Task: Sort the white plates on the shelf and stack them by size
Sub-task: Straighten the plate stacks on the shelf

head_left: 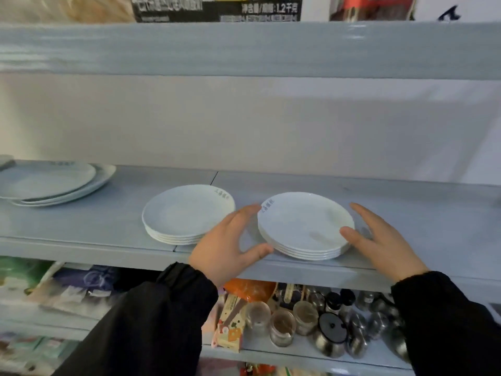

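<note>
Three groups of white plates lie on the pale blue shelf [108,229]. At the far left is a low pile of large plates [48,183], slightly fanned. A neat stack of small plates [187,213] sits in the middle. To its right is a second stack of small plates [303,223], near the shelf's front edge. My left hand [227,245] is spread against this stack's left side, thumb at its base. My right hand [379,240] flanks its right side, thumb resting on the top plate's rim, fingers apart behind it. The stack rests on the shelf.
The shelf above [244,47] overhangs closely and carries packaged goods. The shelf below holds glass jars [282,329], steel shakers [360,329] and packets [230,321]. Bare shelf surface stretches to the right of the plates [433,213].
</note>
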The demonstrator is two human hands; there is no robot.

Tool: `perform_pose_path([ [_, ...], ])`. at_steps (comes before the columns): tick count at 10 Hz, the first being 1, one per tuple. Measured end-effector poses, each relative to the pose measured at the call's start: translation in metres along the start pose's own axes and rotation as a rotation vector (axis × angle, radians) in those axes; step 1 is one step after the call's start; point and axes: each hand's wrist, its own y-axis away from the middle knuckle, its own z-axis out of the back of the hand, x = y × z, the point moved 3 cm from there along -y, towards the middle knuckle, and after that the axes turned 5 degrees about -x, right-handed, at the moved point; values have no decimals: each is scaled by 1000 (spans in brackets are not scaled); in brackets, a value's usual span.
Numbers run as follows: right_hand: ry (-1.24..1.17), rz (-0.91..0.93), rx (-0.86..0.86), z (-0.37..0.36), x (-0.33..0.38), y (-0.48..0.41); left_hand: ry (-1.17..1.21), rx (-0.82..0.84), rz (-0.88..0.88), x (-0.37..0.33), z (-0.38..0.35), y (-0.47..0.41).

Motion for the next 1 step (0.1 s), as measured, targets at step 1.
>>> perform_pose_path([
  [1,135,142,-58,-17,46,0,-26,-79,-86,17,52,10],
])
